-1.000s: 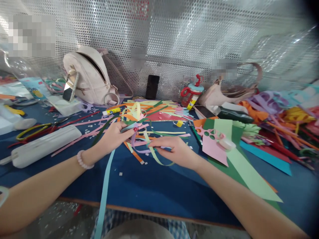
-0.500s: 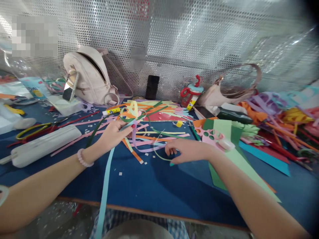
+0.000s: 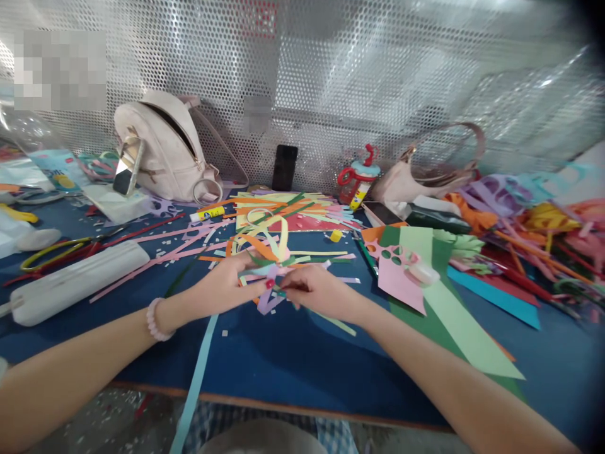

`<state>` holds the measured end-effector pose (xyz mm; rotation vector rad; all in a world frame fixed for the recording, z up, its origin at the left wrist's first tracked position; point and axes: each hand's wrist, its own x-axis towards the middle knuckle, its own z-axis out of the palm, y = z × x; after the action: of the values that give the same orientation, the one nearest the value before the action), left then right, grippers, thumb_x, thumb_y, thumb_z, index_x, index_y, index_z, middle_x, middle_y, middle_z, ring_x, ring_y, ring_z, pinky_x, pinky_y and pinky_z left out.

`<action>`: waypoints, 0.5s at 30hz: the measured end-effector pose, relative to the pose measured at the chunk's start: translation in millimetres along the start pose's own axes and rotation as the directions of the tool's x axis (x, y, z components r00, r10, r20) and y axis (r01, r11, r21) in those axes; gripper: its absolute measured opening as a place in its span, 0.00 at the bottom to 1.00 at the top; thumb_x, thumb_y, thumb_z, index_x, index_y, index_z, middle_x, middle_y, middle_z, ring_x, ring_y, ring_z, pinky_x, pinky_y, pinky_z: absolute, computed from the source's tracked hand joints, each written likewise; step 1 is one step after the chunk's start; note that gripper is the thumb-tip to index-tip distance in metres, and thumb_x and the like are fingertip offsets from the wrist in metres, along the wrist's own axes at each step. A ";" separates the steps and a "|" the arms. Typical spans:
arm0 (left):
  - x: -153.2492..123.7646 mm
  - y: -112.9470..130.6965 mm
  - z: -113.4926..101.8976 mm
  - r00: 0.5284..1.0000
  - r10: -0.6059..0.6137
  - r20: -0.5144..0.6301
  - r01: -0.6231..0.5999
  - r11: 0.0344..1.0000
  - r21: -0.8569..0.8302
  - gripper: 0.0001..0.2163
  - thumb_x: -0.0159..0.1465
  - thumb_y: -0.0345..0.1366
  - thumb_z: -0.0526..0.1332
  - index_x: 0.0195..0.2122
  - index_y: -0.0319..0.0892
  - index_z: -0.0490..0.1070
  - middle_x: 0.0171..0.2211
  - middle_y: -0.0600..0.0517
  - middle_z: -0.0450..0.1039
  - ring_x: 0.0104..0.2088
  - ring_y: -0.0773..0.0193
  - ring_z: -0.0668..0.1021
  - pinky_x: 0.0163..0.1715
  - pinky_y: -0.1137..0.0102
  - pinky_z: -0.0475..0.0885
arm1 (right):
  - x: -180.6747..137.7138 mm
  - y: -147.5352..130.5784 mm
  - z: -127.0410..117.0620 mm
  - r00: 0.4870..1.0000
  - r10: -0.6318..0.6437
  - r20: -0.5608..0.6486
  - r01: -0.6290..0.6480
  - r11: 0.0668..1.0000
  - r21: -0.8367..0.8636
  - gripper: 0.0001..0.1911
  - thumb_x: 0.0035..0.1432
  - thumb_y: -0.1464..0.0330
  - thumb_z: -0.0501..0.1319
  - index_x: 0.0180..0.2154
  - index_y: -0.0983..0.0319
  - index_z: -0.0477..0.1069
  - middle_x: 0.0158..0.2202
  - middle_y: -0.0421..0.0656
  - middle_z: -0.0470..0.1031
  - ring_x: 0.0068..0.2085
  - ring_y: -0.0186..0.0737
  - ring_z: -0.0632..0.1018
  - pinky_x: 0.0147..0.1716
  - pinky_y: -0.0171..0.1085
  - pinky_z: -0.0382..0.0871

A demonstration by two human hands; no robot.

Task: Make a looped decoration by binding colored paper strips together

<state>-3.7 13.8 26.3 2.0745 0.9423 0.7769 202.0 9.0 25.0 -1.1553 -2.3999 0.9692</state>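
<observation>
Between my two hands is a bundle of coloured paper strips [image 3: 276, 268], with orange, yellow, purple and green loops curling out of it. My left hand [image 3: 229, 284] pinches the bundle from the left, thumb in front. A light blue strip [image 3: 201, 362] trails from below that hand over the table's front edge. My right hand [image 3: 314, 287] has its fingers closed at the bundle's right side, apparently on a strip end; the fingertips partly hide it. Loose paper strips [image 3: 326, 217] are heaped just behind the hands.
Scissors [image 3: 57, 252] and a white bar-shaped case [image 3: 80, 280] lie at left, near a glue stick [image 3: 208, 214]. A backpack [image 3: 161, 145], phone [image 3: 285, 167] and red-handled cup [image 3: 357, 180] stand behind. Green paper sheets [image 3: 454, 315] and tangled scraps [image 3: 510, 202] fill the right side.
My right hand has moved left and up to the bundle, and its fingers have closed there. My left hand has shifted slightly right, turning the bundle. The light blue strip still hangs down.
</observation>
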 end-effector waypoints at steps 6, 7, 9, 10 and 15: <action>-2.6 -0.2 4.7 0.997 0.046 0.056 -0.057 0.974 0.217 0.12 0.57 0.37 0.58 0.41 0.42 0.72 0.38 0.49 0.75 0.42 0.57 0.75 0.40 0.71 0.71 | -1.2 -6.4 8.0 1.000 0.027 0.015 -0.029 0.987 0.159 0.06 0.53 0.74 0.55 0.28 0.64 0.71 0.21 0.37 0.70 0.23 0.29 0.70 0.23 0.28 0.62; -1.8 -0.4 3.6 0.998 0.034 0.058 -0.046 0.974 0.223 0.10 0.58 0.38 0.58 0.39 0.42 0.72 0.36 0.50 0.75 0.40 0.58 0.75 0.37 0.72 0.70 | -2.0 -5.6 6.9 0.999 0.028 0.027 -0.033 0.975 0.219 0.06 0.53 0.73 0.55 0.31 0.64 0.71 0.22 0.38 0.71 0.24 0.29 0.71 0.23 0.28 0.63; 0.4 -1.2 0.5 0.999 -0.035 0.029 0.027 0.967 0.253 0.09 0.58 0.40 0.57 0.29 0.41 0.72 0.27 0.52 0.73 0.31 0.61 0.75 0.29 0.74 0.69 | -3.3 -2.0 1.7 0.997 0.042 0.072 -0.065 0.931 0.360 0.10 0.54 0.72 0.56 0.39 0.64 0.69 0.26 0.39 0.73 0.24 0.29 0.73 0.22 0.28 0.65; 1.7 -1.8 -1.5 0.997 -0.075 -0.006 0.074 0.960 0.272 0.11 0.58 0.41 0.57 0.24 0.40 0.70 0.23 0.53 0.70 0.27 0.63 0.73 0.25 0.74 0.66 | -3.8 0.8 -2.7 0.994 0.055 0.097 -0.092 0.900 0.426 0.13 0.54 0.71 0.56 0.43 0.64 0.68 0.27 0.39 0.74 0.23 0.29 0.74 0.21 0.28 0.66; 6.6 -6.4 -12.4 0.986 -0.127 -0.112 0.151 0.960 0.234 0.12 0.58 0.40 0.57 0.21 0.40 0.67 0.17 0.57 0.62 0.19 0.68 0.66 0.20 0.75 0.59 | -4.9 22.8 -33.2 0.988 0.152 0.030 -0.141 0.806 0.575 0.11 0.53 0.64 0.61 0.34 0.67 0.70 0.24 0.41 0.75 0.19 0.27 0.72 0.18 0.27 0.65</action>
<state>-11.8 26.5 29.7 2.1638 1.2773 0.7220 235.6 30.1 33.5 -1.1007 -1.7998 1.5861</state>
